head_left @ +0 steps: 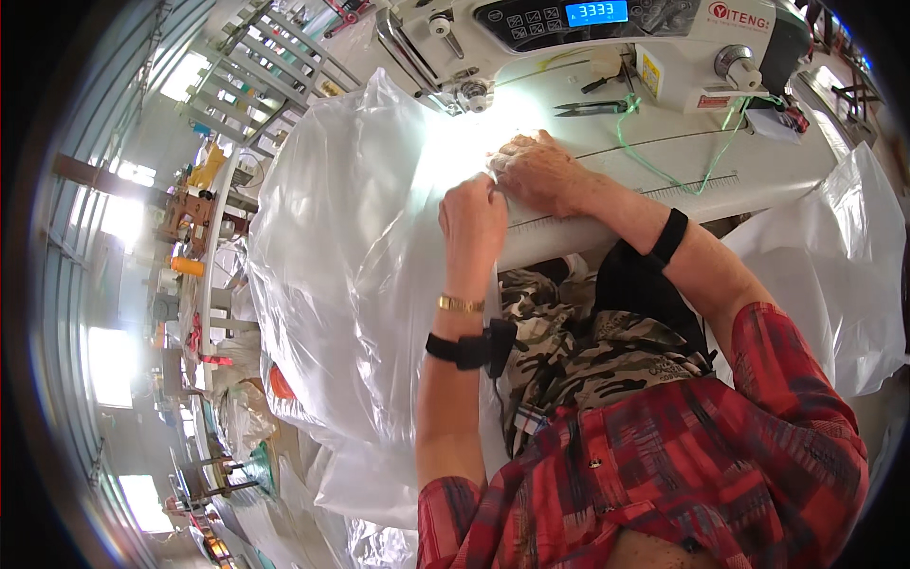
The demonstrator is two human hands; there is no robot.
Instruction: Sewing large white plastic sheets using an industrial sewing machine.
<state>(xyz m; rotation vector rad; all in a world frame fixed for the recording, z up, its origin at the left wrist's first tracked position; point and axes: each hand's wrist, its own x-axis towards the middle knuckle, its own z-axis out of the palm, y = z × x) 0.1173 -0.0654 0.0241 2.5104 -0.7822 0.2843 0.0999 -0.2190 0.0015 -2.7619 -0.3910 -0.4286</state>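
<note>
A large sheet of clear, milky plastic point(332, 247) hangs over the left side of the sewing table and down beside my lap. My left hand point(474, 223) is closed at the sheet's right edge, fingers curled inward. Just right of it, my right hand point(540, 175) bends over the table with its fingers drawn together. The two hands almost meet in front of the sewing machine point(607, 43), below its lit needle area. Strong glare washes out the plastic there, and what lies between my right fingers is hidden.
Small thread snips point(592, 108) lie on the table point(588, 218) under the machine arm. A loose green cord point(664, 173) loops to their right. More clear plastic point(825, 284) hangs at the right. At the left stand a rack point(275, 71) and an orange thread cone point(188, 266).
</note>
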